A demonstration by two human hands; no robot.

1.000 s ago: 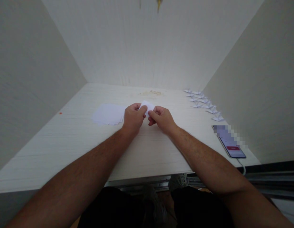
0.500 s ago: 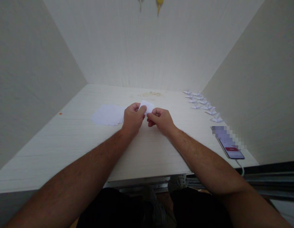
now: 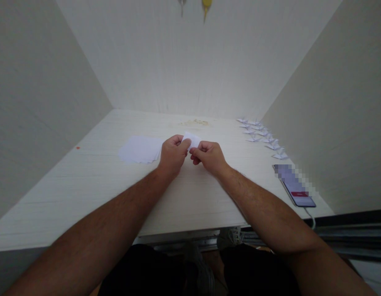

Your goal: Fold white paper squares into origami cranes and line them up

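Both my hands meet over the middle of the white table [image 3: 85,193] and pinch one small white piece of paper [image 3: 192,139]. My left hand [image 3: 172,154] grips its left side with closed fingers. Closed on the paper's right side is my right hand [image 3: 209,156]. Only the paper's upper part shows above my fingers. A loose stack of white paper sheets [image 3: 141,149] lies flat just left of my left hand.
Several small folded paper figures [image 3: 262,133] stand in a row along the right wall. A phone [image 3: 294,184] with a lit screen and a cable lies at the table's right front corner. A yellowish stain [image 3: 195,122] marks the far table.
The two hands have drawn slightly closer together on the paper. The view has shifted a little.
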